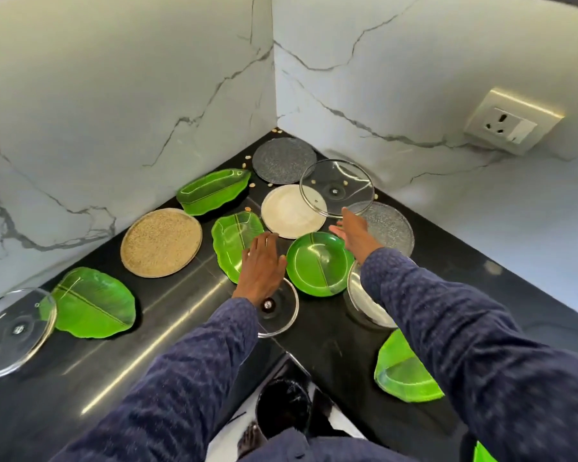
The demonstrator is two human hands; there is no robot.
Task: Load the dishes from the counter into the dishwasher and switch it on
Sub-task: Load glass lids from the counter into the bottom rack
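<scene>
- left hand (262, 261): fingers straight and spread, holding nothing, over the edge of the leaf-shaped green plate (229, 240) at its 9 o'clock.
- right hand (356, 233): fingers relaxed and wide, empty, just below the glass lid (337, 188) at its 12 o'clock.
- round green plate (317, 265) lies on the black counter (464, 278) between both hands.
- cream plate (289, 211) sits at 12 o'clock of the green one, partly under the lid.

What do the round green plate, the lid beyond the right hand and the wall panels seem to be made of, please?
Round green plate: glossy translucent plastic or glass, since light glows through it.
Lid: clear glass, since the counter shows through.
Wall panels: polished marble-look stone or tile, with grey veins.
</scene>
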